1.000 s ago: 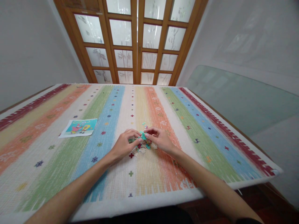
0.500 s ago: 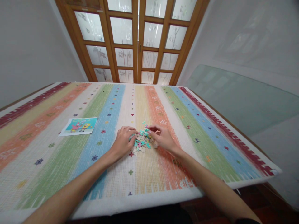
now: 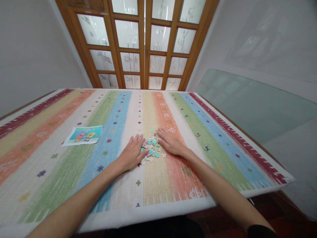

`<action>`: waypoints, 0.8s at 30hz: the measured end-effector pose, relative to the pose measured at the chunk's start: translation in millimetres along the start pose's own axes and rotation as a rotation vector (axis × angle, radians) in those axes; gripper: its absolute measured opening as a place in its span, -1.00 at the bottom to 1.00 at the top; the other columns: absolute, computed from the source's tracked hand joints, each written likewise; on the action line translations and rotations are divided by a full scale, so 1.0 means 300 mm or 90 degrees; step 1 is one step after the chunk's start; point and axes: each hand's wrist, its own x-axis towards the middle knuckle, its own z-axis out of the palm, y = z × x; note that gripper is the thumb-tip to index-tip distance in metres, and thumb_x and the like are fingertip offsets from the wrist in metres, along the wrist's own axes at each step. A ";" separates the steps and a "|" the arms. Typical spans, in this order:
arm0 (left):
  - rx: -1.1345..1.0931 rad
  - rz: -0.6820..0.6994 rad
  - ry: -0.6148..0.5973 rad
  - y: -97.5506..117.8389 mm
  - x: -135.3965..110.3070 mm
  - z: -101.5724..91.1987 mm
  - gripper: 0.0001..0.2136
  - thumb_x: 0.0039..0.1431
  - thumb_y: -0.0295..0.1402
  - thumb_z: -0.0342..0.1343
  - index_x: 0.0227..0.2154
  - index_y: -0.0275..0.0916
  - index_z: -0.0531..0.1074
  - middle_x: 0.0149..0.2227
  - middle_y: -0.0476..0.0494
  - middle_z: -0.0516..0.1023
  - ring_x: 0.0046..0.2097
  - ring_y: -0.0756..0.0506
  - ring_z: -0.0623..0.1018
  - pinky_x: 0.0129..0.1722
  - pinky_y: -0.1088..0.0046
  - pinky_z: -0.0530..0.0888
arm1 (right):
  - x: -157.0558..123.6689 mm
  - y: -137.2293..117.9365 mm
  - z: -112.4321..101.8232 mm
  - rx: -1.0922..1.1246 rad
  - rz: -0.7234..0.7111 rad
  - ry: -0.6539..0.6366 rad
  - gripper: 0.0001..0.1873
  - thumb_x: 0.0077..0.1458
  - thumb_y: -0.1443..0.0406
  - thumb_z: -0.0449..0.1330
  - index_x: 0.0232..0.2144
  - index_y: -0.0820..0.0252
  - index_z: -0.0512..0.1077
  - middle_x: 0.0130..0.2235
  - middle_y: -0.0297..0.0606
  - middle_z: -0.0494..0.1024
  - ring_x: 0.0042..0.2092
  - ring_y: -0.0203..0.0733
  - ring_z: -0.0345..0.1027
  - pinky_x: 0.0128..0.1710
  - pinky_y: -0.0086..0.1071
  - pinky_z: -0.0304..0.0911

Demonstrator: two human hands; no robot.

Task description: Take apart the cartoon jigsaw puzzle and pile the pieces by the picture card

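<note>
A heap of small jigsaw puzzle pieces (image 3: 151, 148) lies on the striped tablecloth (image 3: 128, 188), some teal or pink side up, others showing plain beige backs. My left hand (image 3: 133, 152) rests flat along the heap's left edge, fingers stretched out and thumb touching the pieces. On the opposite side, my right hand (image 3: 170, 142) lies palm down with its fingers extended, bordering the heap. Neither hand holds a piece that I can see; what lies under the palms is hidden. To the left is a picture sheet (image 3: 85, 135) with a pink and a yellow cartoon figure on teal.
The table's near edge (image 3: 148, 213) runs just in front of my body. Beyond the far edge stand wooden doors (image 3: 145, 49) with glass panes. A pale glass panel (image 3: 247, 105) leans by the right wall.
Both hands have gone from curled fingers over the pieces to flat, outstretched fingers at the heap's sides. The right hand has opened from a pinch. The picture sheet has stayed put.
</note>
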 end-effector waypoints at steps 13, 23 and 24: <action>-0.204 0.007 0.159 -0.030 0.027 -0.023 -0.83 0.35 -0.27 0.05 -0.10 -0.20 0.43 0.00 -0.22 0.58 0.03 -0.19 0.57 0.09 0.18 0.48 | 0.021 -0.083 -0.036 0.166 -0.077 -0.053 -0.55 0.40 0.12 0.01 0.20 0.17 0.37 0.18 -0.02 0.48 0.21 0.01 0.34 0.24 0.04 0.21; -0.284 -0.008 0.199 -0.011 0.035 -0.074 -0.74 0.34 -0.20 0.01 -0.35 -0.21 0.50 -0.22 -0.16 0.61 -0.17 -0.14 0.56 -0.09 0.30 0.47 | -0.017 -0.121 -0.006 0.085 -0.094 -0.024 -0.48 0.29 0.11 0.19 0.22 0.15 0.37 0.30 0.00 0.34 0.36 0.11 0.12 0.32 0.15 0.07; -0.291 -0.014 0.204 -0.007 0.035 -0.077 -0.73 0.33 -0.18 0.03 -0.37 -0.22 0.50 -0.28 -0.14 0.60 -0.23 -0.13 0.54 -0.14 0.33 0.46 | -0.018 -0.129 0.005 0.062 -0.082 -0.022 -0.51 0.31 0.12 0.16 0.21 0.18 0.38 0.30 0.03 0.33 0.36 0.13 0.11 0.32 0.16 0.07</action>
